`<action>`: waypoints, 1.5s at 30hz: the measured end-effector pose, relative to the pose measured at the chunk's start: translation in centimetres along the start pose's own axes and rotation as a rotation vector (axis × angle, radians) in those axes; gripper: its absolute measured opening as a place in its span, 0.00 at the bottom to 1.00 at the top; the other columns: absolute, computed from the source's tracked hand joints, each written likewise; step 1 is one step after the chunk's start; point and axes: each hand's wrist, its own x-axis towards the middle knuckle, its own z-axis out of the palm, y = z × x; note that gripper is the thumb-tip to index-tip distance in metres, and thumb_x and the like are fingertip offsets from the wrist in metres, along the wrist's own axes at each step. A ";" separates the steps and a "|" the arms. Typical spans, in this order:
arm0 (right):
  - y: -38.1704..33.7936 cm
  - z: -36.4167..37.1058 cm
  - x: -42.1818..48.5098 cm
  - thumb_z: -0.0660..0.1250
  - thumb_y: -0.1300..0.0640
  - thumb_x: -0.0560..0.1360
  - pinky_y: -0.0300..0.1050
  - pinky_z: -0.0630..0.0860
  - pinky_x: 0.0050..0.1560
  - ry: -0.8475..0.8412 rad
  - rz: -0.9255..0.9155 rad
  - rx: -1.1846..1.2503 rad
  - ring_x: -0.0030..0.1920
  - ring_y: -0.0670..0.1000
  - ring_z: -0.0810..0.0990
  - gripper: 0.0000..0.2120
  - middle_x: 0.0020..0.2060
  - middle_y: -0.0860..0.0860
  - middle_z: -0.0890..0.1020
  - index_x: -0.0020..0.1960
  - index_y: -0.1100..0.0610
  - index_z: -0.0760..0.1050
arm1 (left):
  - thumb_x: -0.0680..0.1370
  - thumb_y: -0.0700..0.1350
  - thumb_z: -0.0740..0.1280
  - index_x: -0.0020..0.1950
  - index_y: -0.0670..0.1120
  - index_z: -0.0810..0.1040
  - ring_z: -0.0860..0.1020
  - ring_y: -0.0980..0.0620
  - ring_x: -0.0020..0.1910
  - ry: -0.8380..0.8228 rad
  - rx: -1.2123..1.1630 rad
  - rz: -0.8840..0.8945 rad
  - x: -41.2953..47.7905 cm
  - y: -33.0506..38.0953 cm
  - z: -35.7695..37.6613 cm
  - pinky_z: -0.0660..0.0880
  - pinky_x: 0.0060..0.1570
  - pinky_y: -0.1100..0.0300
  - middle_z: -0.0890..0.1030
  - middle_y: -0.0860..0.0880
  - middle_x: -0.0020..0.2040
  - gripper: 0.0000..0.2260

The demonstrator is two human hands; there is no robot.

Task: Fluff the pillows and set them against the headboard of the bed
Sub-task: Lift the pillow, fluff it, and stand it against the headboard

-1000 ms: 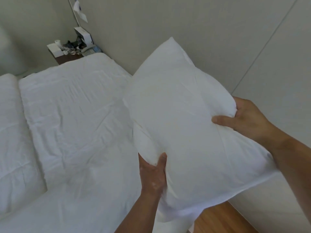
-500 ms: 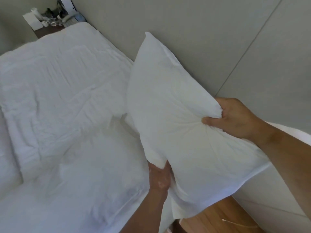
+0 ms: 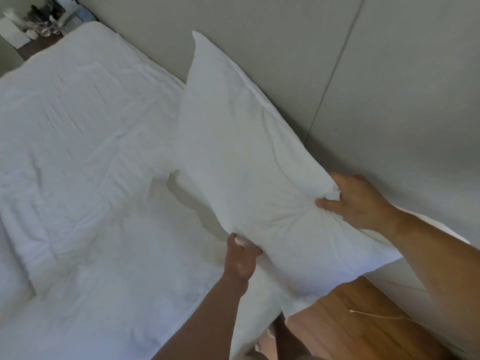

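Bed (image 3: 85, 157): white, rumpled cover, fills the frame from 7 to 11 o'clock. Headboard (image 3: 298, 48): pale padded panels with a seam, running from 12 down to 4 o'clock.

Pillow (image 3: 249, 162): white, long, held slantwise between bed and headboard, its far corner pointing to 12 o'clock and close against the panel; I cannot tell whether it touches. Near corner overhangs the wood floor (image 3: 350, 320) at 5 o'clock.

Handling, my guess: light and very soft. The case puckers into radiating creases wherever I squeeze, so it gives rather than resists. Cotton, not slippery; nothing to break. Filling likely shifts, so a pinch of cloth alone would let the body sag. Better to take the two opposite long edges and gather stuffing along with the case.

Right hand (image 3: 355, 201): at 3 o'clock, closed tight on a bunched fistful of the upper edge. Left hand (image 3: 240, 261): at 6 o'clock, fingers curled under the lower edge, thumb on top, clamped on it.

Nightstand (image 3: 31, 29) clutter at 10 o'clock, too blurred to name.
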 end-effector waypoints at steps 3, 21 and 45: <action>0.2 -0.2 -1.1 0.79 0.53 0.71 0.27 0.69 0.38 -0.013 0.042 0.013 0.38 0.41 0.79 0.18 0.41 0.41 0.82 0.59 0.50 0.81 | 0.73 0.32 0.74 0.73 0.47 0.65 0.80 0.46 0.48 0.011 0.120 0.083 -0.4 3.6 -0.7 0.78 0.49 0.53 0.82 0.42 0.53 0.32; -1.9 3.8 -4.2 0.72 0.30 0.62 0.44 0.72 0.61 -0.002 0.247 -0.104 0.63 0.46 0.76 0.52 0.63 0.43 0.79 0.79 0.34 0.50 | 0.64 0.56 0.81 0.82 0.62 0.52 0.53 0.52 0.82 -0.101 2.402 0.780 5.9 38.7 6.6 0.53 0.77 0.44 0.58 0.57 0.82 0.53; -0.8 -2.0 -6.8 0.75 0.37 0.64 0.52 0.79 0.48 0.171 0.585 -0.190 0.44 0.48 0.80 0.15 0.40 0.43 0.84 0.44 0.46 0.82 | 0.66 0.56 0.77 0.48 0.59 0.81 0.81 0.50 0.46 -0.013 2.401 1.028 7.6 44.2 -1.5 0.79 0.52 0.55 0.83 0.57 0.42 0.13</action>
